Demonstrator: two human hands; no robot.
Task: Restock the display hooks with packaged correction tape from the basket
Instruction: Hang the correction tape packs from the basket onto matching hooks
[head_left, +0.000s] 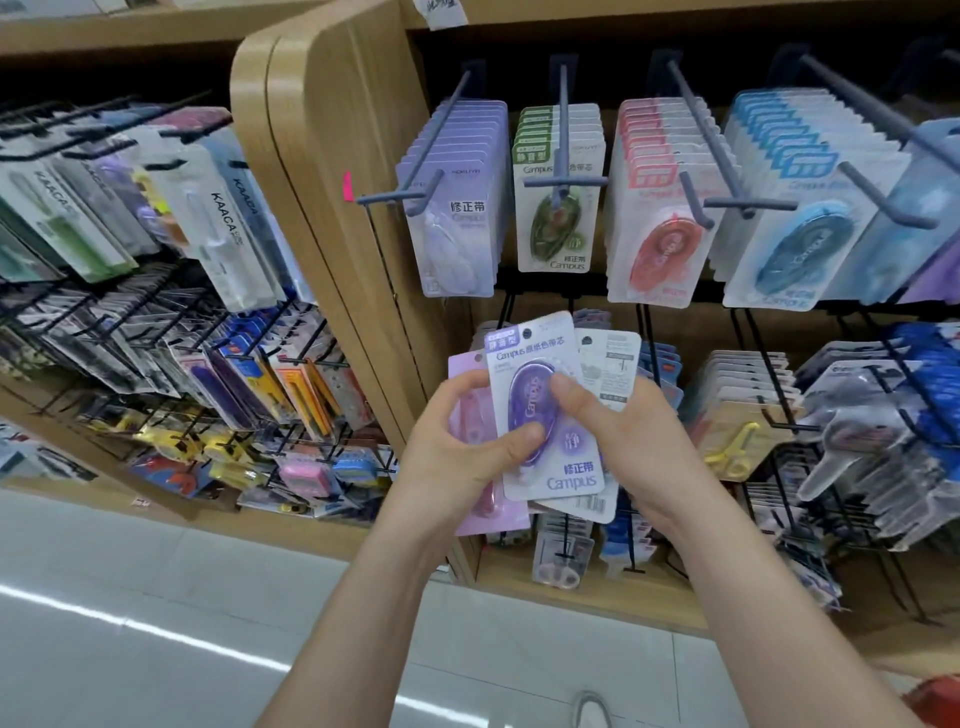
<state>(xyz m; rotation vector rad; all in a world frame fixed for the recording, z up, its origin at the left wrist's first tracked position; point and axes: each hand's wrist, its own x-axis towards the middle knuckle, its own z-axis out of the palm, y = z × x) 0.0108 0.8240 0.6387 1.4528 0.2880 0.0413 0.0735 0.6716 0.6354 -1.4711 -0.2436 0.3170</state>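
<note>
Thumbs of the left grip (457, 441) and right grip (623, 441) pinch the purple-and-white carded correction-tape pack (540, 467) held between them.

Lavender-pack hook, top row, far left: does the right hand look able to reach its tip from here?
Probably yes: open air lies between the right hand and the hook above it. Though it holds the purple pack with the left hand.

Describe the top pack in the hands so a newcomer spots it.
In front of the wooden display unit, the left hand and right hand hold a fan of packs. The front one, the purple Campus pack, shows its face; its neighbours are a pink pack and a white-backed pack.
</note>
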